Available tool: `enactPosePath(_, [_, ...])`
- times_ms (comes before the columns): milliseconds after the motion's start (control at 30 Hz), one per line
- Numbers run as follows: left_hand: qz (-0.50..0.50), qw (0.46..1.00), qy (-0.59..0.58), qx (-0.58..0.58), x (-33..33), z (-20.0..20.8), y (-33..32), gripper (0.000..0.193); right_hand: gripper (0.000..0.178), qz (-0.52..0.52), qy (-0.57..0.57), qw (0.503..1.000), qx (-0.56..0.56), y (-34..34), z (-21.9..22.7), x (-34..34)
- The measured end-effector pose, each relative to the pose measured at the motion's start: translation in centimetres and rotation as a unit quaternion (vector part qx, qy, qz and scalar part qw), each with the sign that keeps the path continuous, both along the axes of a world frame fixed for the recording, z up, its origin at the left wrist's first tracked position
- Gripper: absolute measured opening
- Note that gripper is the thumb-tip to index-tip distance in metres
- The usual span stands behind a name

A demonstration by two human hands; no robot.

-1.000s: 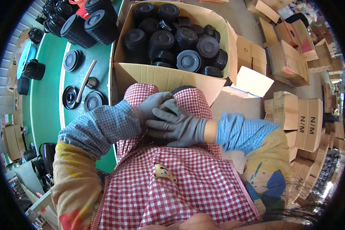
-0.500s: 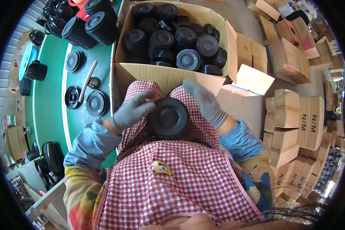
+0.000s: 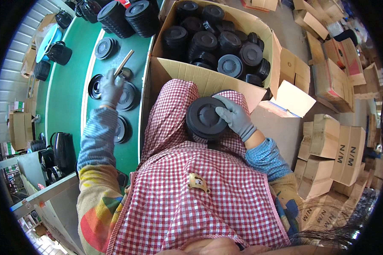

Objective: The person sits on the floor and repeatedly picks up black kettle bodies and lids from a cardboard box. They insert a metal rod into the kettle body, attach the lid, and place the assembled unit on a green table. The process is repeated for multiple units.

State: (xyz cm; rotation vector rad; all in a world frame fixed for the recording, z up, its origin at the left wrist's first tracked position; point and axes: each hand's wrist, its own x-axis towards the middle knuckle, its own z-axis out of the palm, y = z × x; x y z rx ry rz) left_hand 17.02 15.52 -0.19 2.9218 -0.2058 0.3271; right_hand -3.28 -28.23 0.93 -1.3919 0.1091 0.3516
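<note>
A stack of black round plastic discs point(image 3: 206, 117) sits on my lap, over the red checked apron. My right hand point(image 3: 236, 117), in a grey glove, grips its right rim, with the thumb on the top face. Over at the green bench, my gloved left hand point(image 3: 111, 90) has its fingers curled round the lower part of a wooden stick point(image 3: 124, 61), which the hand partly hides. Close to that hand lie a black ring-shaped part point(image 3: 95, 86), a small dark cup-like piece point(image 3: 126, 74) and a black disc point(image 3: 128, 97).
An open cardboard box point(image 3: 208, 78) full of black discs stands beyond my knees. Tall disc stacks point(image 3: 142, 19) and black kettles point(image 3: 59, 53) are on the green bench point(image 3: 61, 102) at left. Cardboard cartons point(image 3: 323, 134) are piled at right.
My left hand has gone from beside the lap discs to the wooden stick on the bench. My right hand has come down onto the disc stack's rim. The view has shifted left.
</note>
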Motion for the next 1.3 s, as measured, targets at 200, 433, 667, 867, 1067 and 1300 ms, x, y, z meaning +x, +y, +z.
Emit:
enactPosePath(200, [0.12,0.981,0.104,0.112,2.0,-2.4,3.8,0.059,0.064,0.026,-0.085,0.983,-0.162,0.0,0.4,-0.6])
enactPosePath(433, [-0.504,0.838,0.034,-0.207,-8.9,6.3,-11.3,0.074,0.103,0.168,-0.399,0.774,-0.463,0.4,5.3,-2.7])
enactPosePath(667, [-0.533,0.759,0.228,-0.297,-9.0,3.8,-18.7,0.085,0.089,0.063,-0.365,0.848,-0.378,0.1,0.4,1.1])
enactPosePath(867, [-0.197,0.698,0.261,-0.638,-6.3,2.9,-16.5,0.066,0.077,-0.242,-0.271,0.924,-0.119,-3.1,2.5,0.3])
enactPosePath(1067, [-0.113,0.67,0.357,-0.641,-9.9,0.1,-23.8,0.076,0.053,-0.264,-0.09,0.774,-0.568,-2.5,-3.8,1.8])
enactPosePath(1300, [0.015,0.668,0.34,-0.661,-7.8,-0.4,-21.6,0.063,0.057,-0.335,-0.153,0.923,-0.115,-3.0,-2.7,0.7])
